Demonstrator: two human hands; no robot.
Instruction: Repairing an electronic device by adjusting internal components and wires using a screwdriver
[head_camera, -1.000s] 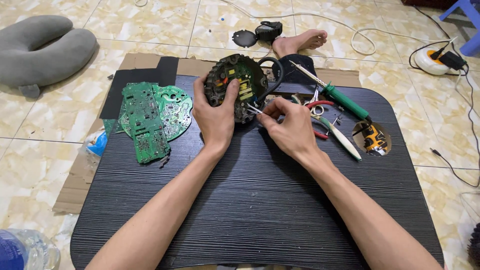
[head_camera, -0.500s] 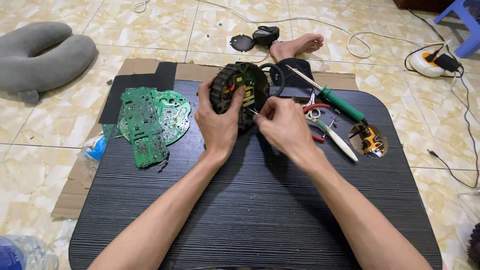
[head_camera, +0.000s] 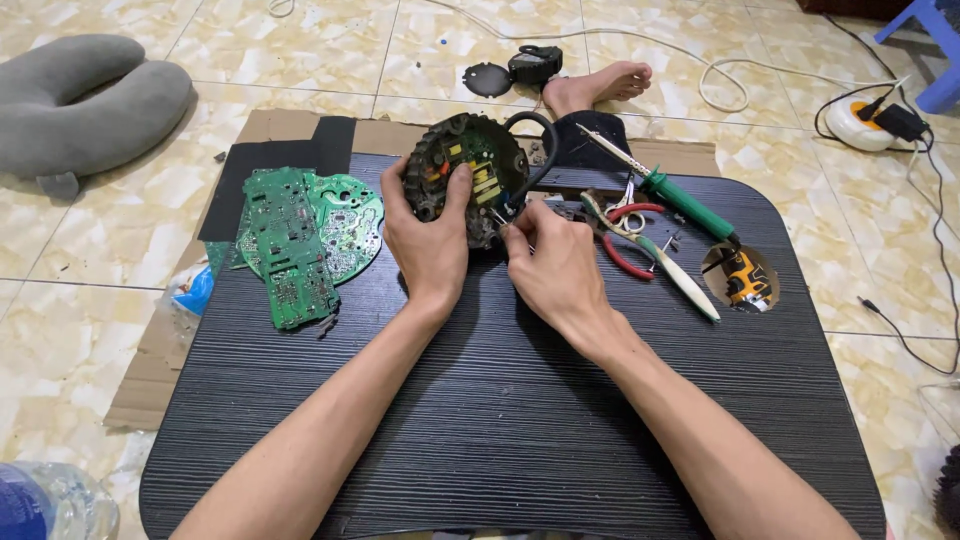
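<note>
My left hand (head_camera: 428, 236) grips a round black device (head_camera: 466, 172) with a green circuit board inside, holding it tilted up on the dark ribbed table (head_camera: 500, 400). A thick black cable (head_camera: 535, 150) loops off its right side. My right hand (head_camera: 553, 262) is pinched at the device's lower right edge, its fingertips on a small thin metal piece I cannot make out clearly.
Green circuit boards (head_camera: 305, 235) lie left of the hands. On the right lie a green-handled soldering iron (head_camera: 672, 192), red-handled pliers (head_camera: 628, 235), a white-handled tool (head_camera: 675, 275) and a yellow tool (head_camera: 742, 278). A bare foot (head_camera: 597, 87), grey cushion (head_camera: 80, 100) and cables rest on the tiled floor.
The view has shifted slightly. My left hand has turned the round device more upright, and my right hand has stayed at its lower right edge.
</note>
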